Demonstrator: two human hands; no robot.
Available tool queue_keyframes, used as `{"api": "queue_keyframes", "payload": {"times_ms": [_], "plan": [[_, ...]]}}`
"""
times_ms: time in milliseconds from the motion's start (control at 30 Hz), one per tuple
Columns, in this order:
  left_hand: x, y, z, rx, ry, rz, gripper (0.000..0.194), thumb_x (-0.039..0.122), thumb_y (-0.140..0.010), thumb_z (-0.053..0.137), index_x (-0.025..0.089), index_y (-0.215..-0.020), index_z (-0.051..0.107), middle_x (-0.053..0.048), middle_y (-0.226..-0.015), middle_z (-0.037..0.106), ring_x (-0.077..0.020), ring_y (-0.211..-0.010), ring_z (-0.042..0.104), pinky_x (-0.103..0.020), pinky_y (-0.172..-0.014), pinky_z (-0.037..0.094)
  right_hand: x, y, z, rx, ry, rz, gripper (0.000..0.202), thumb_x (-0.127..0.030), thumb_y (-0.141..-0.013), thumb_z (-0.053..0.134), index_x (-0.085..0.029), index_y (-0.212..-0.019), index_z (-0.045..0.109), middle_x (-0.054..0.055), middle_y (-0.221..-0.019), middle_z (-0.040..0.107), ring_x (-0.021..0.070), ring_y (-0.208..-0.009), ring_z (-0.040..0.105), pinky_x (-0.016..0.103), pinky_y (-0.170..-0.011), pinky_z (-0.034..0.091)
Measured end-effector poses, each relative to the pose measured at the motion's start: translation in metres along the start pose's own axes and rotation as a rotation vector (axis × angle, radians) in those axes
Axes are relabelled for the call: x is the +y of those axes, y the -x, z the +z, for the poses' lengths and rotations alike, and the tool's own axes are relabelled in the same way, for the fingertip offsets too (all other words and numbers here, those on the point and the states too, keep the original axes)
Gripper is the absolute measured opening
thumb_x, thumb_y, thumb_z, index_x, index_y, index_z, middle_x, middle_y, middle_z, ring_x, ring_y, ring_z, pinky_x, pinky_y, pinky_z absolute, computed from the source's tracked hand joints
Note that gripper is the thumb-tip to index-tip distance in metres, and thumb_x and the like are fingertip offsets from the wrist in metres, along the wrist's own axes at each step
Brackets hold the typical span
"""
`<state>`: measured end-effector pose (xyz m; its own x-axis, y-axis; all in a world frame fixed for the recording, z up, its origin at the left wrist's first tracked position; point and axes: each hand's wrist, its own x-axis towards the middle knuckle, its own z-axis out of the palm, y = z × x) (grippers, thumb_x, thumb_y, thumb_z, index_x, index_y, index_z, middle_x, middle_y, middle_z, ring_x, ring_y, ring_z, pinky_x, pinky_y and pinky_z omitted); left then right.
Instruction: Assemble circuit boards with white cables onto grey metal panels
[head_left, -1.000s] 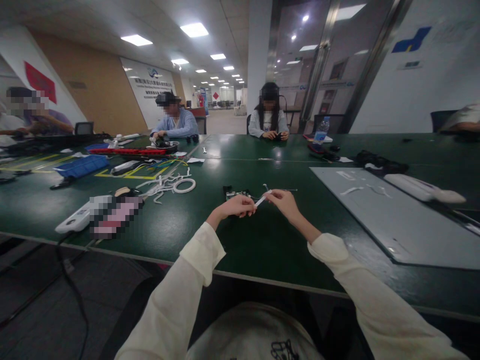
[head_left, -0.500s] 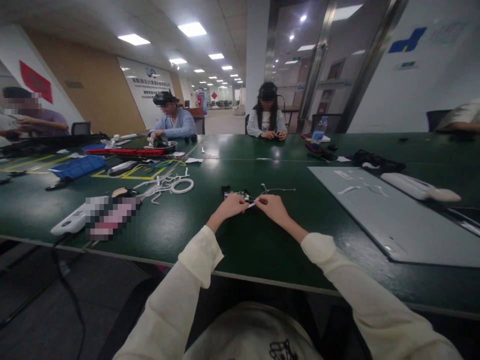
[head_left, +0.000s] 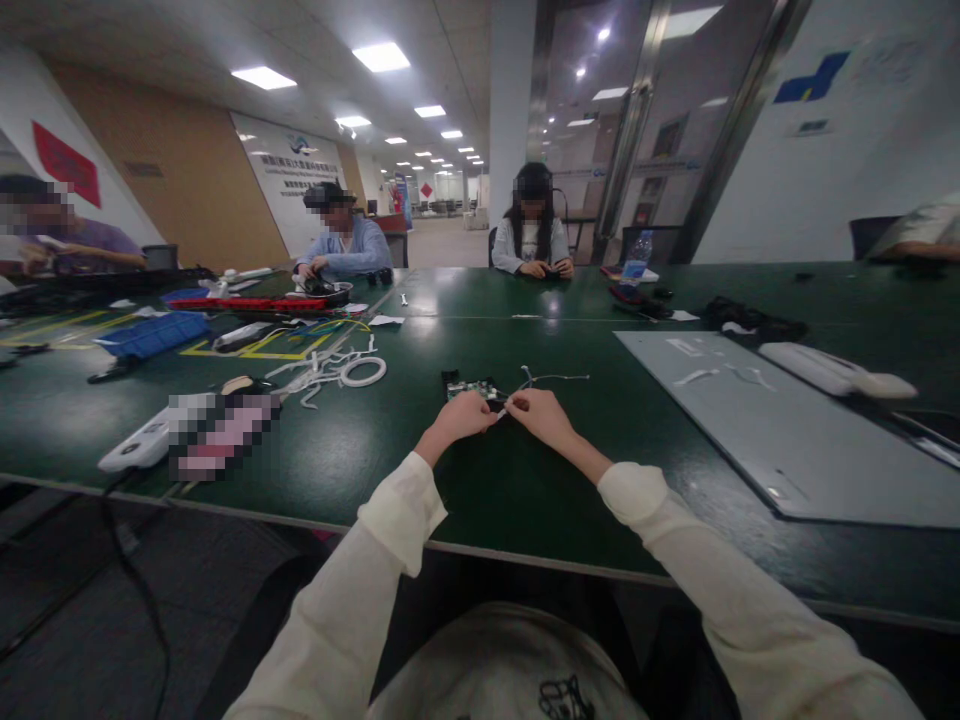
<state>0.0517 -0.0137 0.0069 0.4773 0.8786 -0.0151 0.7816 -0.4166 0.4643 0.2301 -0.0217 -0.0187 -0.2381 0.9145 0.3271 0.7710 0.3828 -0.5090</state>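
My left hand [head_left: 463, 416] and my right hand [head_left: 541, 414] meet over the green table, fingertips pinched close together. A small white strip [head_left: 500, 414] shows between them; its kind is too small to tell. Both hands seem to grip it, the left from one side and the right from the other. Just behind my left hand lies a circuit board [head_left: 472, 386] in a black housing, partly hidden by my fingers. A thin cable [head_left: 559, 378] runs from behind my right hand out to the right on the table.
White cable strips and a ring [head_left: 364, 372] lie left, beyond a white power strip [head_left: 150, 440]. A blue bin [head_left: 154, 335] stands further left. A grey board [head_left: 750, 430] covers the right side. Two people [head_left: 531, 235] sit across the table; others are at the sides.
My fingertips have shifted slightly, and the white strip between them now points more toward me. More of the circuit board shows behind my left hand.
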Motion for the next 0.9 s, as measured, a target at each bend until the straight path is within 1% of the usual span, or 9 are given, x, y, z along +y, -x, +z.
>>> {"api": "queue_keyframes", "payload": {"times_ms": [233,433,600,767,900], "plan": [[0.0033,0.0026,-0.0024,-0.023,-0.001,-0.005,0.04,0.04,-0.079,0.047,0.014,-0.052,0.062,0.001,-0.044,0.05,-0.0095,-0.043,0.044,-0.023,-0.048,0.031,-0.0002,-0.0004,0.0007,-0.012,0.029,0.013,0.021,-0.03,-0.082,0.052,-0.016,-0.085,0.068,0.004,-0.081,0.065,0.0131,-0.071,0.059,0.024,-0.066,0.044],[-0.0008,0.0,0.0002,-0.003,-0.044,-0.006,0.045,0.044,-0.08,0.047,0.015,-0.048,0.059,-0.001,-0.045,0.052,-0.0095,-0.043,0.045,-0.024,-0.048,0.032,-0.0006,0.0002,0.0008,-0.015,0.034,0.014,0.021,-0.03,-0.082,0.054,-0.016,-0.086,0.068,0.005,-0.082,0.065,0.0126,-0.072,0.059,0.024,-0.067,0.045],[0.0001,0.0008,-0.0009,0.005,-0.058,-0.006,0.05,0.048,-0.08,0.046,0.015,-0.045,0.057,-0.001,-0.044,0.051,-0.0092,-0.042,0.044,-0.024,-0.048,0.031,-0.0021,0.0012,-0.0003,-0.025,0.029,0.016,0.021,-0.03,-0.082,0.053,-0.015,-0.087,0.067,0.005,-0.084,0.064,0.0127,-0.072,0.059,0.024,-0.066,0.046],[0.0005,0.0003,-0.0001,0.004,-0.066,-0.021,0.049,0.048,-0.081,0.047,0.015,-0.046,0.059,-0.001,-0.044,0.052,-0.009,-0.042,0.043,-0.023,-0.048,0.031,-0.0031,0.0029,-0.0012,-0.028,0.023,0.012,0.021,-0.03,-0.083,0.052,-0.015,-0.086,0.067,0.005,-0.083,0.064,0.0124,-0.072,0.059,0.024,-0.066,0.046],[0.0008,-0.0011,0.0013,0.01,-0.113,-0.052,0.049,0.048,-0.081,0.046,0.015,-0.047,0.061,-0.002,-0.047,0.055,-0.0098,-0.044,0.047,-0.023,-0.05,0.034,-0.0014,0.0014,0.0,-0.031,0.037,0.003,0.019,-0.029,-0.082,0.053,-0.016,-0.085,0.067,0.004,-0.082,0.064,0.0117,-0.072,0.058,0.023,-0.067,0.045]]}}
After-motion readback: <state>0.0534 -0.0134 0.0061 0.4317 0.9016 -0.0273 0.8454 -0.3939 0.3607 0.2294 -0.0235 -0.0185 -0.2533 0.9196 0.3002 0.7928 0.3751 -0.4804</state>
